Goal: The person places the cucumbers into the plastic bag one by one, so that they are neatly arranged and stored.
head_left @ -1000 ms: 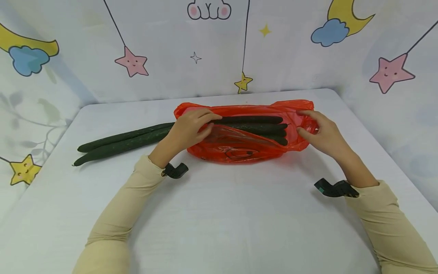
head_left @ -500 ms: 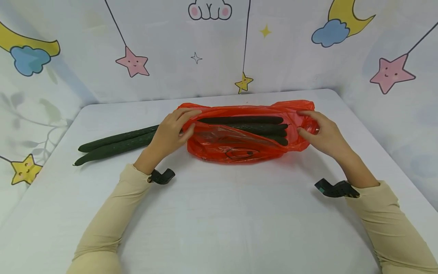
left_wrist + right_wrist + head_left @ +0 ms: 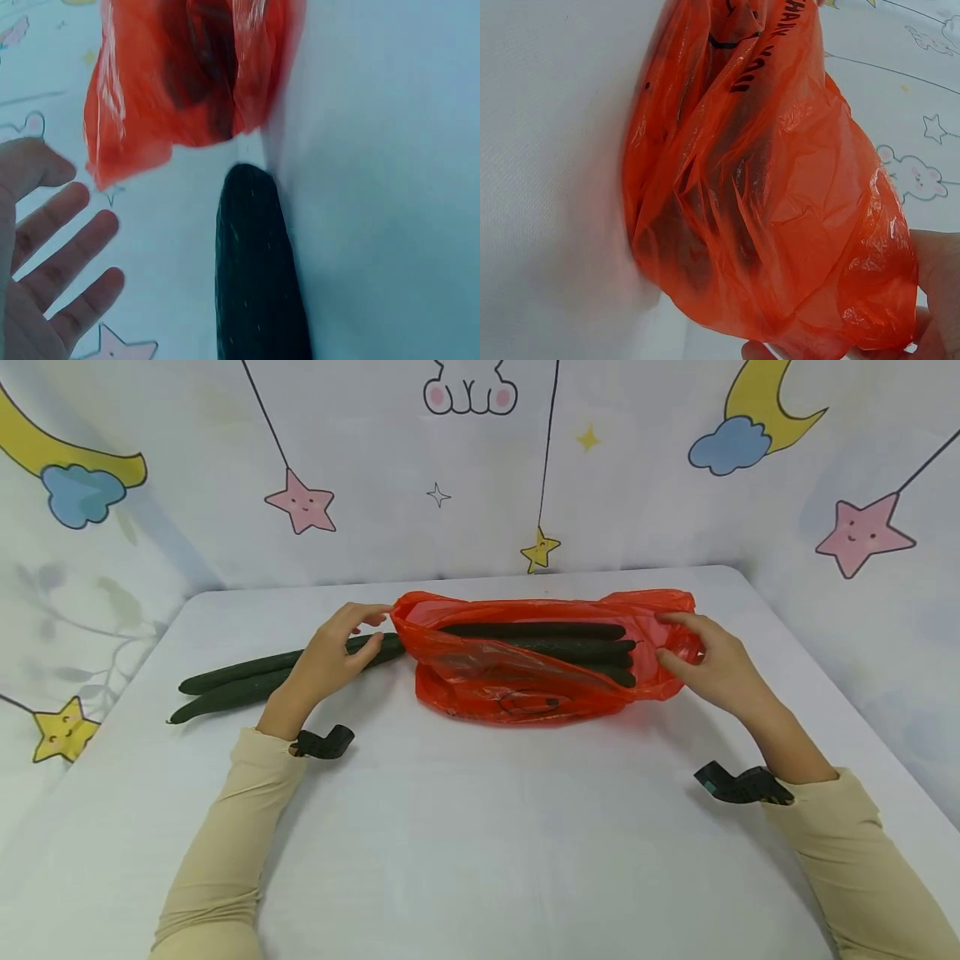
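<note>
White table (image 3: 495, 835) on my feed, pale cartoon-print backdrop (image 3: 630, 518) behind it. Left hand (image 3: 326, 652): nothing in it, fingers loosely spread, thumb well off the index finger, over the cucumbers left of the bag. Its fingertips are right by the bag's left corner; can't tell if they touch. Right hand (image 3: 720, 668): curled round the bag's right end, thumb in front, fingers behind; I see fingertips poking out below the plastic on the right wrist cam.

Red bag (image 3: 480, 702) lies lengthwise between the hands, mouth gaping, black lettering on its side. Bagged cucumbers (image 3: 532, 631), at least three, lie along it, partly hidden by the front wall. Two loose cucumbers (image 3: 232, 695) lie side by side on the table to the left, inner ends near the bag; left wrist cam shows one end just short of it. Black devices (image 3: 324, 743) on both wrists, beige sleeves (image 3: 213, 843) behind them.
</note>
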`<state>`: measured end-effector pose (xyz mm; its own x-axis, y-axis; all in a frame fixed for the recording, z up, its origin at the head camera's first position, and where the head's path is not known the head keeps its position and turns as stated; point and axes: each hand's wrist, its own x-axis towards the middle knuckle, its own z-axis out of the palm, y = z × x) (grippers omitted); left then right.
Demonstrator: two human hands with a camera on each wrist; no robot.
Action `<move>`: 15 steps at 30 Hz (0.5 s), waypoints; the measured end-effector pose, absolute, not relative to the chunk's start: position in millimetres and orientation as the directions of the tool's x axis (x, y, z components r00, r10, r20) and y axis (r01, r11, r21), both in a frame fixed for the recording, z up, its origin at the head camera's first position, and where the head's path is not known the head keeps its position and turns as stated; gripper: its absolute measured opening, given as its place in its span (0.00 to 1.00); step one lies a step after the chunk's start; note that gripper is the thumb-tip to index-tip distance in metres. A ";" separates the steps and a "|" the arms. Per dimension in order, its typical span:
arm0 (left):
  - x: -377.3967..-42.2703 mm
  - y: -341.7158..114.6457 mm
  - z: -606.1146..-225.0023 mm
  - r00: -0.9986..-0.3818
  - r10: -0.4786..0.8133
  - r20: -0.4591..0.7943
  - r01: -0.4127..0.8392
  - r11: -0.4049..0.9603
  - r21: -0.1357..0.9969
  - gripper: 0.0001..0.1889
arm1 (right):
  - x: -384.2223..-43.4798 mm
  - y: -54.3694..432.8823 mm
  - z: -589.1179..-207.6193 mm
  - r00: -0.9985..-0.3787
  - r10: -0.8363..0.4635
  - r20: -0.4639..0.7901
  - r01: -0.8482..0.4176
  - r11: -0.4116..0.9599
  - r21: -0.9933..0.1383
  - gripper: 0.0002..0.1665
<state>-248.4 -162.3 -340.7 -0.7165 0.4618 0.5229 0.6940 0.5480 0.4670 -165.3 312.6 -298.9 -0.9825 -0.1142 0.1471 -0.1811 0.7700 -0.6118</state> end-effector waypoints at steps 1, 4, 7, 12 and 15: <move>-249.0 -165.3 -342.6 -0.730 0.464 0.501 0.681 0.554 0.479 0.21 | -164.7 313.2 -299.6 -0.982 -0.117 0.150 -0.185 0.770 -0.610 0.30; -250.9 -173.5 -347.1 -0.772 0.470 0.428 0.636 0.571 0.520 0.20 | -163.7 313.8 -300.1 -0.978 -0.129 0.165 -0.203 0.769 -0.606 0.30; -253.7 -180.2 -350.6 -0.803 0.477 0.358 0.594 0.586 0.551 0.21 | -163.8 313.5 -299.8 -0.975 -0.138 0.175 -0.217 0.767 -0.604 0.30; -256.5 -189.3 -353.6 -0.844 0.464 0.269 0.531 0.649 0.545 0.21 | -164.7 312.8 -300.0 -0.975 -0.140 0.170 -0.216 0.764 -0.607 0.30; -256.5 -193.6 -353.1 -0.874 0.434 0.218 0.482 0.722 0.495 0.22 | -165.5 313.2 -299.8 -0.975 -0.140 0.172 -0.217 0.765 -0.607 0.30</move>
